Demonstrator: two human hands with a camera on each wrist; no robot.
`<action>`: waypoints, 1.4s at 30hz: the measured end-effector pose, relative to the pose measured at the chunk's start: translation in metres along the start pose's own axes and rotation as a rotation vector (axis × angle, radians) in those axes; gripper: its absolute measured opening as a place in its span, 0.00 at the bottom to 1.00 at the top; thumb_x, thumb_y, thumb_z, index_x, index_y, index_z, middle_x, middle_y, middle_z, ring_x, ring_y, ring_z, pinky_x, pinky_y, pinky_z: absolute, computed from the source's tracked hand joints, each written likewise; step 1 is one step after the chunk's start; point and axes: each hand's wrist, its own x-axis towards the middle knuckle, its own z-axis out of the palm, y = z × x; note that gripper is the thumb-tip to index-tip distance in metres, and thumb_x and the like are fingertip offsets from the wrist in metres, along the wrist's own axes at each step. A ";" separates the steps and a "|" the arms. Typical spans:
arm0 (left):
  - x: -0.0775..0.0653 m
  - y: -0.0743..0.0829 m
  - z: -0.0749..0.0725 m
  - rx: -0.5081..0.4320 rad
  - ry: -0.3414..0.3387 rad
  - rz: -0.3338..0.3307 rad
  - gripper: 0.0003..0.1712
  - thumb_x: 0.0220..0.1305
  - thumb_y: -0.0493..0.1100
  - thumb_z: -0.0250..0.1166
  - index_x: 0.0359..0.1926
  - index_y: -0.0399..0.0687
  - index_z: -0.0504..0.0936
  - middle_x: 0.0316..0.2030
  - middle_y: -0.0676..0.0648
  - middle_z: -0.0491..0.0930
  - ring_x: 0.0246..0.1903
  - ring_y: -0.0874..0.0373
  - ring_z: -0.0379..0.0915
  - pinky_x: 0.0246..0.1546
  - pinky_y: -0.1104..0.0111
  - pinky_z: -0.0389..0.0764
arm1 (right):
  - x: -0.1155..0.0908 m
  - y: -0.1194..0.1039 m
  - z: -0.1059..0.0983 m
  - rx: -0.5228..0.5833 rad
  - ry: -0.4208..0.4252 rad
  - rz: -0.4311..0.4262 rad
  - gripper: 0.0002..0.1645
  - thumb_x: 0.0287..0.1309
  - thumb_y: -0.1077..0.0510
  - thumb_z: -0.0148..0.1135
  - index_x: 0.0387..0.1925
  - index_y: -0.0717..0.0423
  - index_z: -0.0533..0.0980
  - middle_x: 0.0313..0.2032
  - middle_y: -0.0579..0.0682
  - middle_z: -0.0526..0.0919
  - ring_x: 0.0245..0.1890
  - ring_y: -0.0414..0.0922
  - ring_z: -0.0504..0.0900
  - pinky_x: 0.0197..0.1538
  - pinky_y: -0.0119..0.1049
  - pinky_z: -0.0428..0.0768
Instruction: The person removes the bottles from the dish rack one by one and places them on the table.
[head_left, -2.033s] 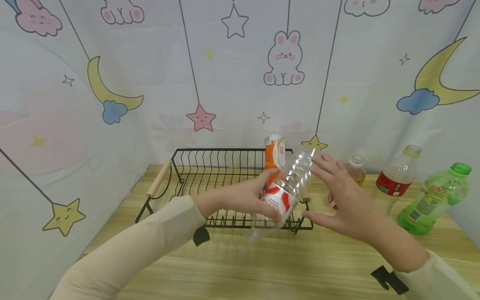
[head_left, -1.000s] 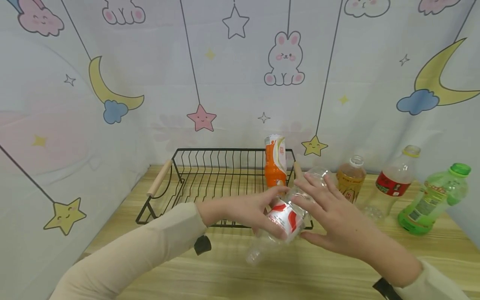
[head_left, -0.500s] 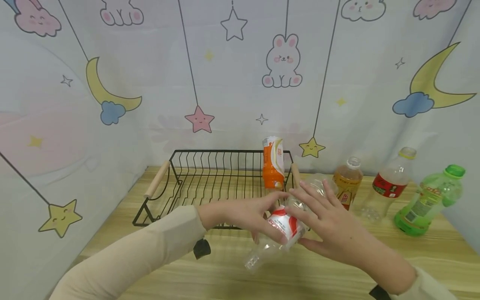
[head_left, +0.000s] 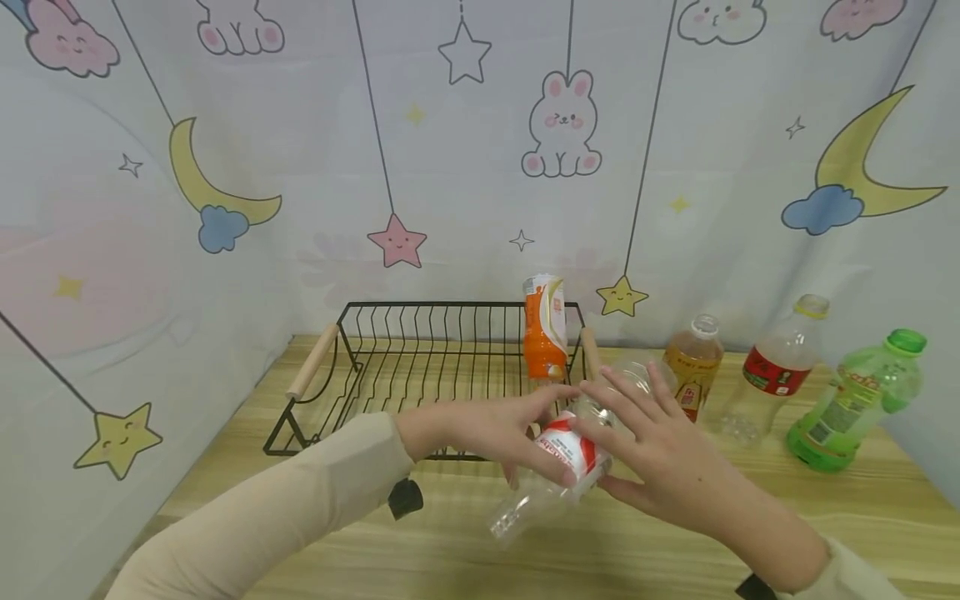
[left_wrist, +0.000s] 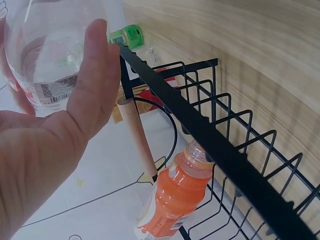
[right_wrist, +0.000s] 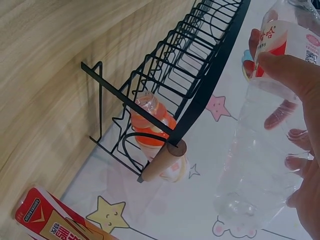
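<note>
A clear plastic bottle (head_left: 567,443) with a red and white label is held at a slant above the near right corner of a black wire rack (head_left: 427,367). Its narrow neck points down towards the near left, and the ribbed base end points back right. My left hand (head_left: 495,433) grips it around the label, thumb on the near side. My right hand (head_left: 663,454) holds the body from the right; in the right wrist view its fingers show through the clear plastic (right_wrist: 240,150). An orange bottle (head_left: 544,329) leans neck-down inside the rack's right end.
To the right stand a bottle with amber label (head_left: 693,367), a clear bottle with red label (head_left: 776,371) and a green bottle (head_left: 858,400). Wooden handles (head_left: 313,362) cap the rack's ends. A patterned cloth (head_left: 450,167) hangs behind the wooden table (head_left: 420,542).
The clear bottle has come down and nearer, and its base end has dropped. My right hand has moved left and down onto it. In the last half second both hands stay nearly still.
</note>
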 end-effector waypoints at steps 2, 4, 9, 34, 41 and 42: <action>0.001 0.000 -0.001 0.006 0.003 0.004 0.53 0.58 0.47 0.70 0.74 0.65 0.45 0.52 0.49 0.69 0.40 0.55 0.77 0.31 0.58 0.85 | 0.000 0.000 -0.001 -0.009 -0.002 0.006 0.42 0.43 0.47 0.74 0.62 0.48 0.71 0.65 0.59 0.67 0.69 0.59 0.58 0.72 0.61 0.36; 0.002 0.001 -0.002 0.007 0.006 0.009 0.52 0.58 0.48 0.70 0.74 0.65 0.45 0.52 0.48 0.69 0.40 0.55 0.77 0.30 0.59 0.85 | 0.000 0.001 -0.002 -0.017 0.008 0.008 0.46 0.35 0.50 0.77 0.61 0.49 0.72 0.65 0.60 0.68 0.68 0.60 0.59 0.71 0.62 0.37; 0.003 0.003 -0.005 -0.008 0.013 0.036 0.52 0.59 0.48 0.69 0.74 0.63 0.44 0.52 0.48 0.68 0.36 0.50 0.78 0.30 0.56 0.84 | 0.002 0.004 -0.006 -0.019 0.049 0.012 0.45 0.32 0.51 0.76 0.60 0.50 0.72 0.64 0.60 0.68 0.70 0.57 0.57 0.70 0.65 0.41; -0.001 0.007 -0.015 -0.060 0.077 0.070 0.49 0.62 0.46 0.66 0.74 0.62 0.44 0.61 0.44 0.67 0.45 0.57 0.78 0.33 0.55 0.85 | -0.003 0.017 -0.019 -0.060 0.114 0.089 0.36 0.68 0.33 0.36 0.57 0.54 0.73 0.61 0.62 0.69 0.66 0.61 0.61 0.71 0.62 0.40; 0.000 0.006 -0.019 -0.075 0.091 0.093 0.49 0.63 0.46 0.66 0.74 0.61 0.44 0.57 0.47 0.69 0.43 0.54 0.79 0.34 0.53 0.84 | -0.007 0.020 -0.022 -0.053 0.157 0.113 0.36 0.67 0.32 0.39 0.55 0.54 0.73 0.60 0.63 0.71 0.68 0.60 0.60 0.70 0.65 0.42; 0.000 0.006 -0.020 -0.075 0.095 0.099 0.49 0.63 0.47 0.66 0.75 0.60 0.44 0.57 0.47 0.70 0.43 0.54 0.79 0.33 0.53 0.84 | -0.008 0.020 -0.022 -0.055 0.165 0.116 0.35 0.67 0.32 0.39 0.55 0.54 0.73 0.60 0.63 0.71 0.68 0.60 0.61 0.70 0.65 0.43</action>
